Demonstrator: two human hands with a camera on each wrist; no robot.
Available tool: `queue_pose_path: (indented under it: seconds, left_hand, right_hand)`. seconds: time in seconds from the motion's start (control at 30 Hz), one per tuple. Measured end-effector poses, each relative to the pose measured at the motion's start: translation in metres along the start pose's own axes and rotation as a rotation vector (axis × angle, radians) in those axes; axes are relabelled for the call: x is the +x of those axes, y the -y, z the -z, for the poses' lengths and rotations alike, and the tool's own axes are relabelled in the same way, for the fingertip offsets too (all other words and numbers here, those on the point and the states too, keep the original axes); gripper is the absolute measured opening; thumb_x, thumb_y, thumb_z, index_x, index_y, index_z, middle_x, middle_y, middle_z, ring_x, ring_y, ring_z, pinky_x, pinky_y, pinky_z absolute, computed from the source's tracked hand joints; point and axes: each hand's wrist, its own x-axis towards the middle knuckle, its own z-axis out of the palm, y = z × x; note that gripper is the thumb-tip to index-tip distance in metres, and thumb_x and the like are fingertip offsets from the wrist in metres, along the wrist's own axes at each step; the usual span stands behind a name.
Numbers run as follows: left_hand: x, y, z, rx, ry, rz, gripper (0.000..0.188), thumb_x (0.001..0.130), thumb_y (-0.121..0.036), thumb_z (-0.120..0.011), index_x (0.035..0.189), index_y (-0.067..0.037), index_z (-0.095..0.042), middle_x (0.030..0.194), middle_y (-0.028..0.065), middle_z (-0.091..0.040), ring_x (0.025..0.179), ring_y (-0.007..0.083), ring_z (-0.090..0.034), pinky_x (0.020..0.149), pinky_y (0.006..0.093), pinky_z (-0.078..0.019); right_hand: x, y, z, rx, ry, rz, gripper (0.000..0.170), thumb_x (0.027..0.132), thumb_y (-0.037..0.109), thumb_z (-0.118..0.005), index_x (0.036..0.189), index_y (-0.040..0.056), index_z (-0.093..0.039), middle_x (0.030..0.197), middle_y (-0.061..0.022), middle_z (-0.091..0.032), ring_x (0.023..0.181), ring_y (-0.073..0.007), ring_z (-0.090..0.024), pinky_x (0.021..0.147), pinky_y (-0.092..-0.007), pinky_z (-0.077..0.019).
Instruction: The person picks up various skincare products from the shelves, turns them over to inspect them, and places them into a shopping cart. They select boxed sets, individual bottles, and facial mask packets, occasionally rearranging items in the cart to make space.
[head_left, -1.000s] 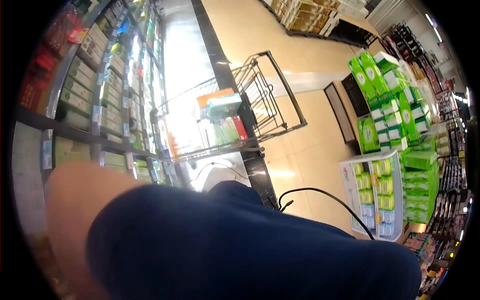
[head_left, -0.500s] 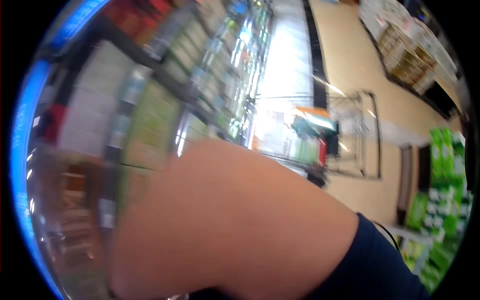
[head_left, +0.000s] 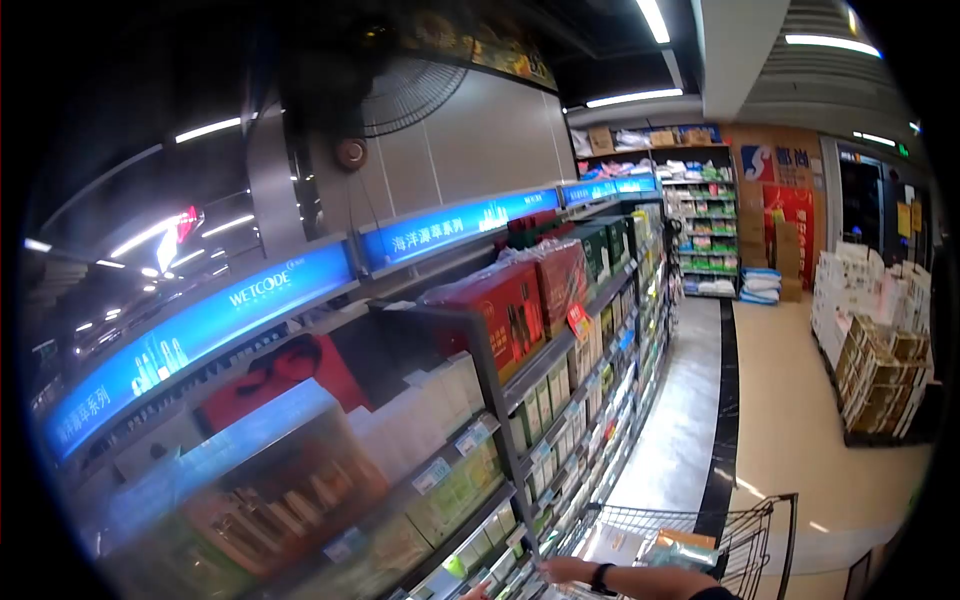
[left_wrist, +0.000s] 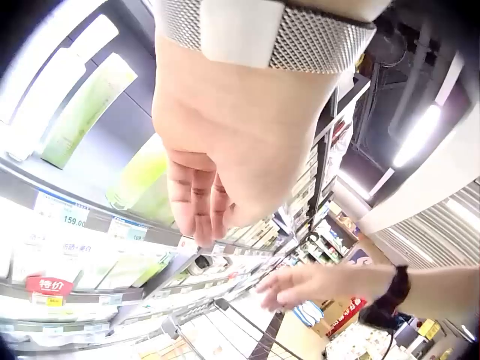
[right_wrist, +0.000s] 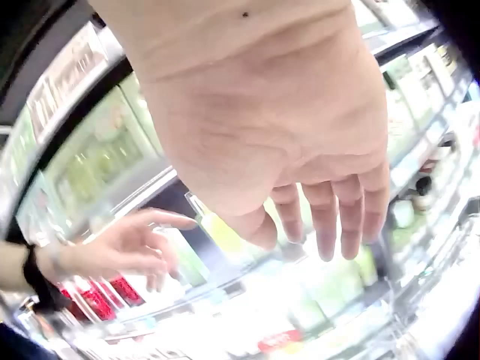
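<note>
My left hand (left_wrist: 217,165) hangs in front of a lit shelf, its fingers relaxed and pointing down, with nothing in them. Just behind it stands a yellow-green carton (left_wrist: 146,180) on the shelf; a taller pale green carton (left_wrist: 88,109) is further left. My right hand (right_wrist: 285,142), fingers spread and loosely bent, is bare of any object. Past its thumb a yellow-green package (right_wrist: 223,236) shows on the shelf. In the head view the right hand (head_left: 568,570) is low by the shelf edge, and only the left fingers (head_left: 477,592) show.
A wire shopping cart (head_left: 745,535) with boxes in it, one an orange-brown box (head_left: 690,538), stands right of the shelves. Red gift boxes (head_left: 510,315) line an upper shelf. Across the aisle rises a stack of cartons (head_left: 880,370). Price tags (left_wrist: 73,217) run along the shelf edge.
The head view has swung up and toward the shelves. The bare limb and dark blue cloth that filled the foreground have left it, and both hands now show at the bottom.
</note>
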Motion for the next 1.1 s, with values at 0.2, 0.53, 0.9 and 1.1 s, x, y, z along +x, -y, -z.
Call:
queue_pose_path:
  seconds: [0.2, 0.53, 0.9, 1.1]
  left_hand:
    - [-0.009, 0.015, -0.01, -0.01, 0.026, 0.059, 0.04, 0.098, -0.029, -0.054, 0.126, -0.002, -0.057, 0.12, 0.0261, -0.063, 0.11, 0.0331, -0.062, 0.097, 0.0444, -0.0468]
    - [-0.015, -0.033, -0.019, -0.019, -0.002, 0.052, 0.031, 0.091, -0.024, -0.056, 0.106, 0.003, -0.059, 0.093, 0.0279, -0.063, 0.087, 0.0437, -0.06, 0.075, 0.0519, -0.0463]
    - [0.033, -0.038, -0.014, 0.261, 0.163, -0.037, 0.04, 0.094, -0.022, -0.061, 0.131, -0.01, -0.059, 0.089, 0.0139, -0.073, 0.078, 0.0311, -0.071, 0.071, 0.0409, -0.0553]
    - [0.048, -0.034, -0.041, 0.234, 0.103, 0.024, 0.038, 0.093, -0.023, -0.062, 0.128, -0.008, -0.06, 0.091, 0.0131, -0.073, 0.077, 0.0292, -0.071, 0.07, 0.041, -0.0556]
  right_hand:
    - [-0.163, -0.074, -0.049, -0.037, 0.218, -0.428, 0.034, 0.095, 0.025, -0.051, 0.12, 0.007, -0.064, 0.109, -0.0183, -0.069, 0.104, -0.0358, -0.066, 0.087, -0.0434, -0.0518]
    - [-0.264, -0.073, -0.155, 0.056, 0.175, -0.842, 0.045, 0.099, 0.024, -0.054, 0.14, 0.0053, -0.053, 0.128, -0.0132, -0.064, 0.117, -0.0264, -0.061, 0.099, -0.0325, -0.0494]
    - [-0.283, -0.12, -0.144, -0.141, -0.083, -0.762, 0.034, 0.094, 0.023, -0.048, 0.118, 0.0194, -0.071, 0.109, -0.0147, -0.072, 0.098, -0.0359, -0.069, 0.082, -0.0492, -0.0546]
    - [-0.297, -0.167, -0.134, -0.082, -0.092, -1.016, 0.038, 0.094, 0.039, -0.055, 0.094, 0.0073, -0.076, 0.101, -0.0163, -0.073, 0.098, -0.0354, -0.069, 0.082, -0.0486, -0.0548]
